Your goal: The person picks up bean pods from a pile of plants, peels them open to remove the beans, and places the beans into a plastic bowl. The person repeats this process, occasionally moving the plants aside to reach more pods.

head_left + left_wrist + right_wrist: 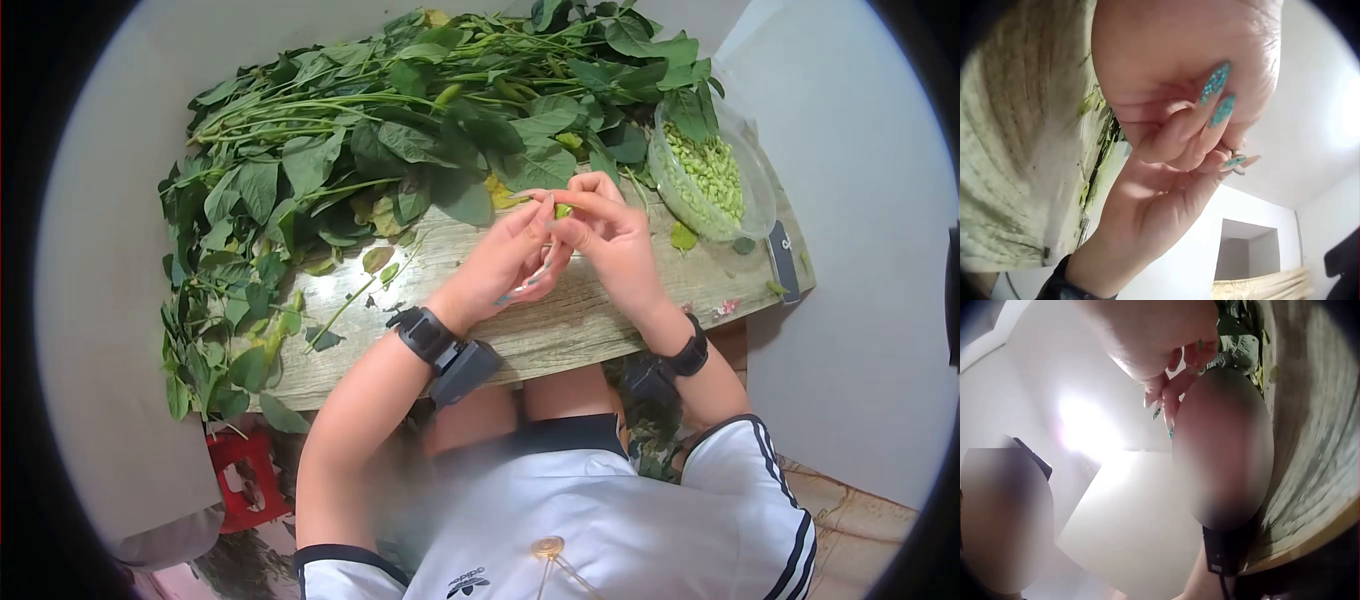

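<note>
Both hands meet over the middle of the wooden table (420, 345). A small green pod (562, 211) shows between the fingertips, pinched by the left hand (508, 258) and the right hand (618, 235). Long nails with teal glitter stand out on the curled fingers of the left hand (1191, 94), with the right hand (1154, 203) behind it. In the right wrist view the right hand (1154, 337) bends its fingers downward; a blurred patch covers much beside it, and the pod cannot be made out there.
Leafy stalks with pods (400, 140) lie piled along the table's back and left. At the back right stands a clear bowl (660, 175) of shelled green beans (708, 175). A dark flat object (783, 262) lies by the right edge. A red stool (245, 480) is below left.
</note>
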A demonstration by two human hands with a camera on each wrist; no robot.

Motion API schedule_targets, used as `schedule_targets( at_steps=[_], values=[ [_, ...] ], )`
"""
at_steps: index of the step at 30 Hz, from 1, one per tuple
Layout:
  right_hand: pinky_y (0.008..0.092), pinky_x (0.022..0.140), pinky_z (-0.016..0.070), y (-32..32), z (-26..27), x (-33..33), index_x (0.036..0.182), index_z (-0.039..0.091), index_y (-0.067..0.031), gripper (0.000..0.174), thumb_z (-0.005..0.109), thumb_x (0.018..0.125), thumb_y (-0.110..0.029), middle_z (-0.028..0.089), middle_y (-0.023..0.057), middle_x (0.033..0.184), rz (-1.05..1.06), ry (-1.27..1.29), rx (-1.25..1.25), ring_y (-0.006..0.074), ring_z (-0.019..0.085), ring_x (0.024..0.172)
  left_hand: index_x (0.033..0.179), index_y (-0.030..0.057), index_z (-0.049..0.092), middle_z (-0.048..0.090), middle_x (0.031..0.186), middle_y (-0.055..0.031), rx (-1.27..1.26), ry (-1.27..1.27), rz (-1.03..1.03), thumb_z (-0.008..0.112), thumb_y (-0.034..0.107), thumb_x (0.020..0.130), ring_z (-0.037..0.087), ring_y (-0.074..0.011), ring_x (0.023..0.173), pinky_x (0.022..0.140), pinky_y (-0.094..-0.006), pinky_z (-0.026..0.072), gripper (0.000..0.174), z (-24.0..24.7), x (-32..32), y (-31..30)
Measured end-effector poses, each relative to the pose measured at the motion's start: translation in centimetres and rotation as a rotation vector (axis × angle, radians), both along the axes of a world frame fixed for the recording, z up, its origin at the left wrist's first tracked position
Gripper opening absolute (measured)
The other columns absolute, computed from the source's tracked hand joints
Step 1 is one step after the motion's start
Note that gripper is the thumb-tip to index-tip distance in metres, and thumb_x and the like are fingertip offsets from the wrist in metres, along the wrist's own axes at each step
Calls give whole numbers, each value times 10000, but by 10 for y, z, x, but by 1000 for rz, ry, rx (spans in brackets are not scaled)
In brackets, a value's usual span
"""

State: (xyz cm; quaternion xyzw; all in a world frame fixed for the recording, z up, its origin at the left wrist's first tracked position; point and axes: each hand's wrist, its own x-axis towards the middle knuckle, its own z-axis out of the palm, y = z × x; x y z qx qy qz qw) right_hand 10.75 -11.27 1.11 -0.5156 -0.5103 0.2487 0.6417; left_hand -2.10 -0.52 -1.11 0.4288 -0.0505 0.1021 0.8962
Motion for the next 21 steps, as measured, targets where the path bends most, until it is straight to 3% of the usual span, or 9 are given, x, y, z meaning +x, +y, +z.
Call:
schedule_targets(
  at_steps=[2,4,5,7,9,11,18,21],
  values=[
    [256,787,450,-5,-5,1,1084,721,-26,242,735,865,-125,498,28,1095,-5,-12,42,112,531,960,1100,82,471,519,733,-10,17,20,-13,406,413,1048,420,-45,447,372,-160,290,341,-4,0,-3],
    [297,821,479,-12,-2,4,1050,706,0,196,701,893,-116,576,57,1072,-203,-349,133,120,577,956,1087,79,481,520,739,-9,33,32,-31,402,414,1050,427,-45,466,378,-161,295,346,0,2,-7],
    [297,821,479,-15,4,7,1050,706,0,196,701,893,-116,576,57,1072,-217,-346,129,120,577,956,1064,74,490,516,736,-6,55,64,-83,380,436,1050,432,-46,491,391,-164,308,378,2,3,-9],
    [304,817,526,-21,21,19,1022,680,15,164,667,916,-110,650,69,925,-197,154,138,128,636,864,1041,70,499,512,733,-4,79,100,-146,358,458,1051,437,-47,516,403,-168,322,413,7,3,-12],
    [285,781,565,-39,38,59,1018,660,19,159,641,938,-117,665,60,789,-221,178,-3,133,664,755,991,50,492,497,723,-18,144,152,-127,256,537,1043,410,-59,486,389,-175,321,544,11,4,-14],
    [251,735,577,-49,53,96,1018,662,25,176,636,946,-134,670,51,809,-372,-82,-51,129,673,732,979,47,494,499,726,-20,161,159,-129,237,553,1038,410,-61,490,392,-179,327,571,9,5,-13],
    [249,714,578,-80,86,154,988,668,11,213,628,960,-197,663,37,788,-491,-179,-181,116,670,705,932,34,511,504,723,-26,217,159,-126,209,585,1028,411,-70,494,407,-192,348,636,8,7,-12],
    [235,642,558,-89,79,172,887,625,-31,283,585,990,-291,645,34,778,-476,-259,-370,98,662,730,927,34,517,505,713,-24,230,150,-122,207,579,1031,415,-73,496,413,-197,354,636,9,6,-12]
  ],
)
